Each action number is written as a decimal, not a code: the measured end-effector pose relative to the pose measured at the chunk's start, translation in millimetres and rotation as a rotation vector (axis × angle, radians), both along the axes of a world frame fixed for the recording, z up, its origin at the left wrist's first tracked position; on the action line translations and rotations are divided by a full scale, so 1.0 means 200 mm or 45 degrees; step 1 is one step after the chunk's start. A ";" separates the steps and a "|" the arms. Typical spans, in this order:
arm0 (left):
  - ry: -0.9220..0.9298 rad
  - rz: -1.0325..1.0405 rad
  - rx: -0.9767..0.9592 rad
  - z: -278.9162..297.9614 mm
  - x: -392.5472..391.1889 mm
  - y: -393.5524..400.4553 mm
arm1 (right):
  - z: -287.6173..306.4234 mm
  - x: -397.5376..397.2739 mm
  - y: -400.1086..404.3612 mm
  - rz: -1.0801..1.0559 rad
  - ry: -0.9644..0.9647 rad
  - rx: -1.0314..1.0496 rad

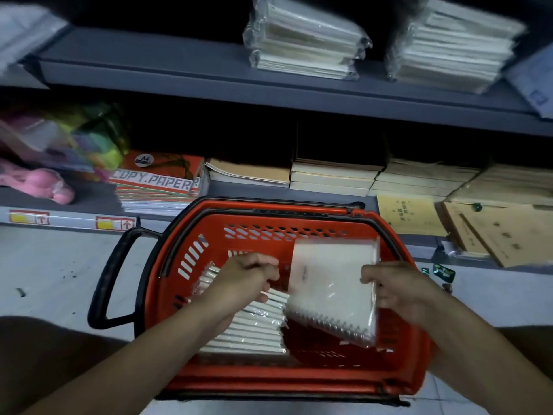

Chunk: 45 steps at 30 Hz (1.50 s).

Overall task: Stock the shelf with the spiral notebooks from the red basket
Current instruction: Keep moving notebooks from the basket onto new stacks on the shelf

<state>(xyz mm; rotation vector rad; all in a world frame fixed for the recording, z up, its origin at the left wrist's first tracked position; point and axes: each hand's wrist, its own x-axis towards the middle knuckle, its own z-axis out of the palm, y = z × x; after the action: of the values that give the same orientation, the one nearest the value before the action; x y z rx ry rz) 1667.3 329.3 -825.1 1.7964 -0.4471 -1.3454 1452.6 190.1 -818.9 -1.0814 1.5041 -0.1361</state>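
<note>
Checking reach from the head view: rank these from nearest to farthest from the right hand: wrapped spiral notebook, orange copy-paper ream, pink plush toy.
1. Wrapped spiral notebook, held in the right hand.
2. Orange copy-paper ream, lower shelf, left of centre.
3. Pink plush toy, far left.

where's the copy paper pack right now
In the head view, the copy paper pack lies on the lower shelf, left of centre, just behind the red basket, with tan notebooks to its right.

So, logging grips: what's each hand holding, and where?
Right hand grips a wrapped spiral notebook by its right edge; left hand reaches the basket's stack, hold unclear.
</note>
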 end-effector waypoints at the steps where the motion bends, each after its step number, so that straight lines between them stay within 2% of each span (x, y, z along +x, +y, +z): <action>1: 0.000 -0.013 0.020 -0.01 -0.01 0.02 | 0.06 -0.04 0.01 -0.006 -0.054 -0.016; 9: 0.083 -0.193 0.084 -0.04 -0.16 0.12 | 0.30 -0.21 0.13 -0.093 -0.379 -0.020; 12: 0.375 -0.177 0.026 0.00 -0.23 0.14 | 0.30 -0.21 0.13 -0.163 -0.573 0.011; 14: 0.625 -0.040 -0.127 0.05 -0.29 0.13 | 0.29 -0.17 0.16 -0.203 -0.689 0.048; 16: 0.746 0.182 -0.304 0.08 -0.32 0.12 | 0.25 -0.13 0.19 -0.192 -0.794 0.088; 19: 0.647 0.333 -0.484 0.11 -0.30 0.13 | 0.23 -0.12 0.20 -0.131 -0.814 0.102; 23: 0.448 0.366 -0.562 0.18 -0.22 0.16 | 0.34 -0.14 0.18 0.155 -0.761 0.006; 26: 0.347 0.244 -0.619 0.25 -0.15 0.18 | 0.37 -0.14 0.20 0.071 -0.795 -0.089; 28: 0.209 0.130 -0.653 0.30 -0.11 0.20 | 0.37 -0.13 0.25 0.113 -0.757 -0.193; 32: -0.154 0.175 -0.791 0.38 -0.03 0.16 | 0.37 -0.06 0.36 0.109 -0.845 -0.318; 34: -0.138 0.192 -0.821 0.43 0.01 0.14 | 0.39 -0.01 0.39 0.061 -0.927 -0.365; 37: 0.199 -0.016 -0.892 0.51 0.08 0.15 | 0.44 0.06 0.41 0.045 -0.910 -0.527; 38: 0.240 -0.076 -0.933 0.54 0.10 0.16 | 0.45 0.08 0.41 0.034 -0.910 -0.575; 41: 0.162 -0.082 -1.053 0.63 0.13 0.16 | 0.48 0.12 0.38 -0.022 -0.942 -0.647; 45: 0.111 0.035 -1.070 0.66 0.15 0.13 | 0.57 0.19 0.35 0.108 -1.053 -0.632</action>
<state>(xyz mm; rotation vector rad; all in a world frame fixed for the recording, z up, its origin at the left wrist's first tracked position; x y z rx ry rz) 1698.0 355.5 -694.0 1.0379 -0.7922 -0.9870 1490.0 260.6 -704.2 -1.2545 0.6802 -0.8256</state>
